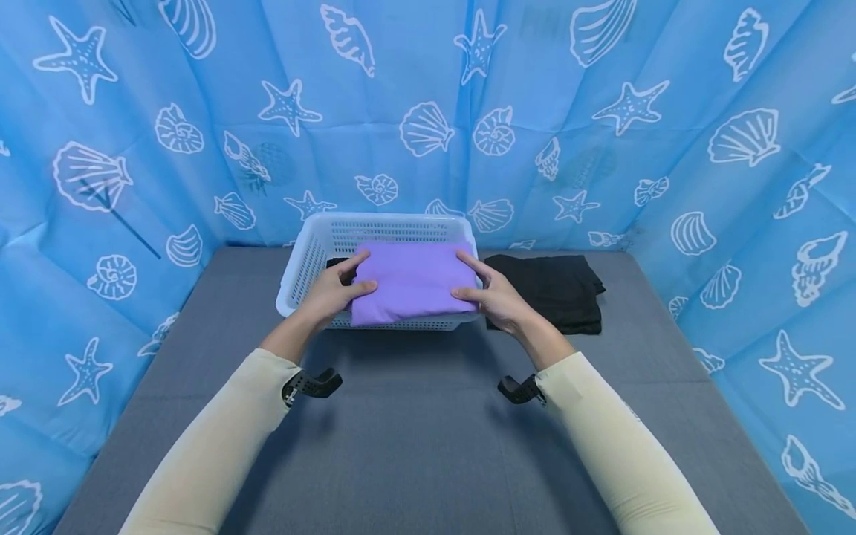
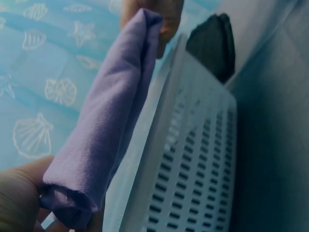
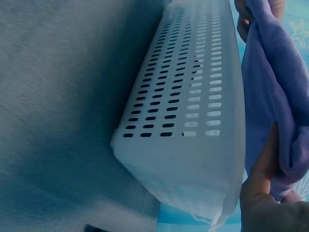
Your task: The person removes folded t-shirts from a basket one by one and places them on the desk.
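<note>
A folded purple cloth (image 1: 414, 279) is held level over the white plastic basket (image 1: 304, 260). My left hand (image 1: 332, 290) grips its left end, thumb on top and fingers underneath. At the other end my right hand (image 1: 498, 296) grips the cloth in the same way. In the left wrist view the folded purple cloth (image 2: 104, 116) shows its rolled end above the basket rim. The right wrist view has the cloth (image 3: 273, 92) beside the basket's perforated wall (image 3: 178, 96). Something black (image 1: 337, 262) lies inside the basket, mostly hidden by the cloth and hand.
Folded black cloth (image 1: 551, 290) lies on the grey table (image 1: 414, 431) just right of the basket. A blue curtain (image 1: 428, 89) with shell and starfish prints hangs behind the table and along both sides.
</note>
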### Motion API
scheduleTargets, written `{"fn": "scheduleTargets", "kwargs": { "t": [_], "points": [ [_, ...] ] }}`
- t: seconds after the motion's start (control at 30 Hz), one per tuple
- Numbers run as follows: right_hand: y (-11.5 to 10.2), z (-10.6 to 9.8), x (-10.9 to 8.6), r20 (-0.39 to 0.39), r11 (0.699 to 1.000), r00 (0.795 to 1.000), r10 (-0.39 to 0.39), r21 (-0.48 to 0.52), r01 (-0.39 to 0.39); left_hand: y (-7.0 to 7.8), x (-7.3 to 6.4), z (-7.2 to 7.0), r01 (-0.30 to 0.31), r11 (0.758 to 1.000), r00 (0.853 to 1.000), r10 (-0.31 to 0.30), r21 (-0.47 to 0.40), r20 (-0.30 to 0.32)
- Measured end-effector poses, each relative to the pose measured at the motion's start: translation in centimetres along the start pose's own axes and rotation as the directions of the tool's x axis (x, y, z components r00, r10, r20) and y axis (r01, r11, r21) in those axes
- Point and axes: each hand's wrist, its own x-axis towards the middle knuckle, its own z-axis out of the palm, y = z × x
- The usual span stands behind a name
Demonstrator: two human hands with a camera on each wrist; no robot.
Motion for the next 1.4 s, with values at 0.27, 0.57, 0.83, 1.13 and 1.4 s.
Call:
{"fn": "scheduleTargets", "kwargs": {
  "t": [0.27, 0.57, 0.83, 1.13, 1.4],
  "points": [
    [0.6, -0.9, -2.1, 0.005, 1.000, 1.000, -0.010, 0.012, 0.010, -0.1, -1.5, 1.8, 0.004, 1.000, 1.000, -0.003, -0.023, 0.015],
    [1.6, -2.1, -3.7, -0.004, 1.000, 1.000, 0.011, -0.029, -0.011, -0.6, -2.2, 3.7, 0.008, 1.000, 1.000, -0.008, 0.006, 0.022],
    [2.8, -3.2, -4.9, -0.011, 0.999, 1.000, -0.002, -0.052, 0.002, -0.9, -3.1, 5.1, -0.012, 1.000, 0.999, 0.012, 0.000, 0.050],
    [3.2, -4.2, -6.2, -0.029, 0.999, 1.000, 0.007, -0.036, -0.008, -1.0, -3.3, 6.4, -0.018, 1.000, 0.998, 0.018, 0.011, 0.067],
    [3.0, -5.2, -7.2, -0.039, 0.997, 0.999, 0.013, -0.080, -0.016, -0.7, -3.2, 7.6, 0.002, 1.000, 0.998, -0.002, -0.010, 0.067]
  ]
}}
